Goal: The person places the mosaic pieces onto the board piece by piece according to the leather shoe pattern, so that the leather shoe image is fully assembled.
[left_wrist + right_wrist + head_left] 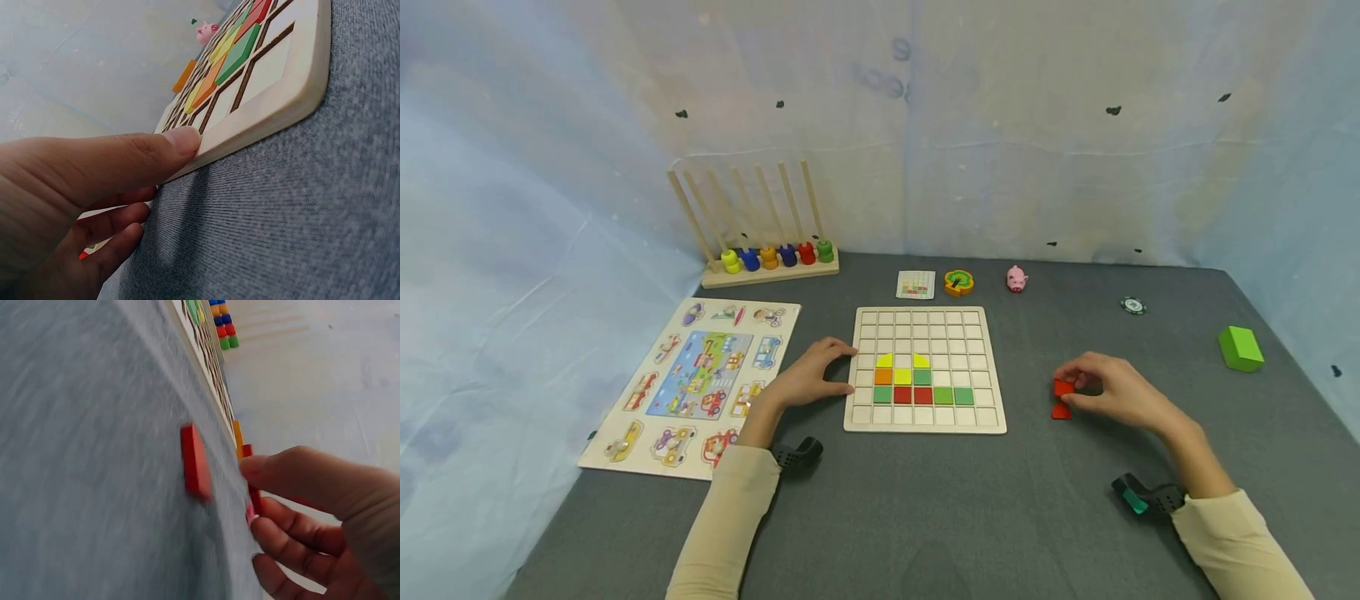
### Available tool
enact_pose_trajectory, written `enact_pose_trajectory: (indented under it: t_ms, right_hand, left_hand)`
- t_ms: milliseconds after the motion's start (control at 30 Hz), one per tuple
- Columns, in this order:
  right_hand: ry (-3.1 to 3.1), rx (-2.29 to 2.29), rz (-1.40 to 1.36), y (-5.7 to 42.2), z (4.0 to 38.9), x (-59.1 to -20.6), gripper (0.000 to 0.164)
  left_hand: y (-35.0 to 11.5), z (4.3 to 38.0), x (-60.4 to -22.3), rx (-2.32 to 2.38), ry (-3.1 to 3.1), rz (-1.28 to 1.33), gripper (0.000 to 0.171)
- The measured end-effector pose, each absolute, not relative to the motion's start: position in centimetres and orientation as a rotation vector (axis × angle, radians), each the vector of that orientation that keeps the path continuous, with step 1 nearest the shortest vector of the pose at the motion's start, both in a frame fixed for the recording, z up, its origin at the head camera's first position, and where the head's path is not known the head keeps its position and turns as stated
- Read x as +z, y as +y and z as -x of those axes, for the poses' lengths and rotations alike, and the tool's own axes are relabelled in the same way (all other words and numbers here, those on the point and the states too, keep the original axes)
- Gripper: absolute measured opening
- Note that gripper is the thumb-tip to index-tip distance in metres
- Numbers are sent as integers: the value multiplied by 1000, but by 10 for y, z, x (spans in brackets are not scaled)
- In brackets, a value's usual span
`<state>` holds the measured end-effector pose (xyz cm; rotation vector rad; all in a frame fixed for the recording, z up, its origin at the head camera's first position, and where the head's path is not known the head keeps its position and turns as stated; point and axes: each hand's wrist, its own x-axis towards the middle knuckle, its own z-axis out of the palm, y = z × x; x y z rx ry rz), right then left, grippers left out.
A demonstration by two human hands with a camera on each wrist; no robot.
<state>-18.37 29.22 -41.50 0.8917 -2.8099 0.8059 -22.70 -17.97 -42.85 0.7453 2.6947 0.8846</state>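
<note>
A wooden grid board (925, 429) lies in the middle of the table, some cells filled with yellow, orange, green and red tiles (922, 395). At its left edge is my left hand (805, 375), thumb and fingers spread and touching the rim. In the left wrist view the thumb (181, 140) rests against the board's edge. Right of the board, my right hand (1112, 390) pinches a small red block (254, 499) between thumb and fingers, which partly cover it. Another red block (197, 464), triangular in the head view, lies on the table just nearer than the held one.
A wooden vehicle puzzle (617, 396) lies left, partly under my left arm. Behind it stands a peg rack (775, 277) with coloured beads. A pattern card (915, 285), tree piece (958, 282) and pink pig (1017, 279) line the back. Rightward are a poker chip (1133, 306) and green block (1241, 349).
</note>
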Motion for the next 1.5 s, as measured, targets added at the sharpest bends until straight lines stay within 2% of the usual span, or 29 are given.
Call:
enact_pose_trajectory:
  t_ms: [500,833,1067,1300,1500]
  right_hand:
    - [-2726,979,-1163,212,207,-411,31]
    - [-2672,1119,-1230,171,221,-419,22]
    - [-2669,1119,-1204,156,226,-427,18]
    - [-2679,1093,-1214,151,225,-430,7]
    - [-2656,1097,-1184,151,225,-431,5]
  left_hand:
    - [-180,227,-429,880,2701,-751,59]
    - [-180,227,-428,877,2700,-756,59]
    - [-180,227,-428,883,2700,-774,59]
    - [-180,228,-429,879,2708,-776,58]
    - [-180,227,-428,880,2704,-772,58]
